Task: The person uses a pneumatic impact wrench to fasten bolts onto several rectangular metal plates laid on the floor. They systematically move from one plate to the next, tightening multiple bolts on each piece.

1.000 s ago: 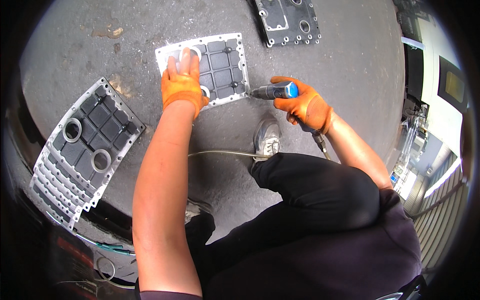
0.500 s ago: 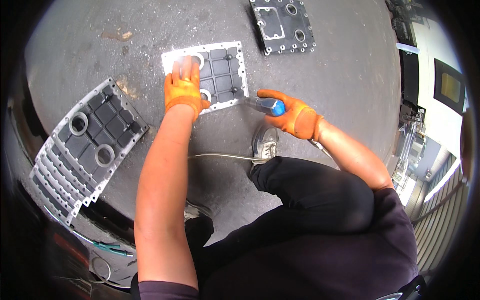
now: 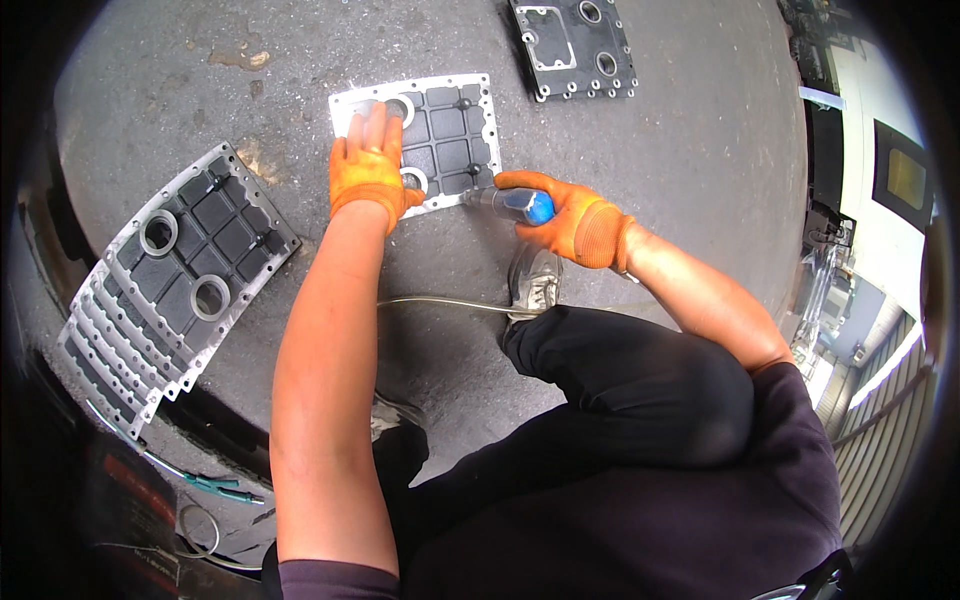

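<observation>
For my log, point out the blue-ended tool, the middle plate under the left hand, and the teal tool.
Blue-ended tool point(image 3: 514, 204), head view: its grey body.
Middle plate point(image 3: 444, 123), head view: its dark face.
Teal tool point(image 3: 207, 484), head view: its teal body.

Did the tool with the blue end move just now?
Yes. The blue-ended tool has shifted left along the near edge of the plate under the left hand, away from its near right corner.

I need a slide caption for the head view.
Orange-gloved left hand rests on a grey rectangular metal plate; orange-gloved right hand holds a blue-ended handheld tool at the plate's edge.
</observation>
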{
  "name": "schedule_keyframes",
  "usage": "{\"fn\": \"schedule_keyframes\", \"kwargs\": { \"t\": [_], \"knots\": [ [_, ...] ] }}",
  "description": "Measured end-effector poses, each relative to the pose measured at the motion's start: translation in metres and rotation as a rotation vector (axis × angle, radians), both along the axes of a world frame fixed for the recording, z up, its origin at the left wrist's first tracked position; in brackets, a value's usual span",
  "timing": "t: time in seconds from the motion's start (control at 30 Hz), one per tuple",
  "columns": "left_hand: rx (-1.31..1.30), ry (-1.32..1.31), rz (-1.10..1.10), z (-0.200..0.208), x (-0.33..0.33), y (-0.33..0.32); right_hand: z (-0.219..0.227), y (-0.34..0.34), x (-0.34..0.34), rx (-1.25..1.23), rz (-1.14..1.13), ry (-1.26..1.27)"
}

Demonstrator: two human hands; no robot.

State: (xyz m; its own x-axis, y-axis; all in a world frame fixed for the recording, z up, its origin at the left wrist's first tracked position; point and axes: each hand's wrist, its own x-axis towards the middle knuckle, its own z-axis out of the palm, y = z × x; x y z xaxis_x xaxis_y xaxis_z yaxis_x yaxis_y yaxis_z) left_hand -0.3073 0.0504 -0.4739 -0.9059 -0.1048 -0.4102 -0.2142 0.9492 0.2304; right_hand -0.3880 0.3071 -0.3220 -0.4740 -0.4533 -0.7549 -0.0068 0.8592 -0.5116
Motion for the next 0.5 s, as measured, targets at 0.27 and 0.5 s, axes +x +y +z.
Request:
{"fn": "schedule_keyframes", "kwargs": {
  "t": [0.27,0.5],
  "knots": [
    [0.025,0.048,0.016,-0.001,0.004,0.001,0.001,0.002,-0.006,-0.025,0.070,0.016],
    [0.031,0.023,0.012,0.007,0.001,0.000,0.006,-0.004,-0.012,0.019,0.065,-0.110]
  ]
}}
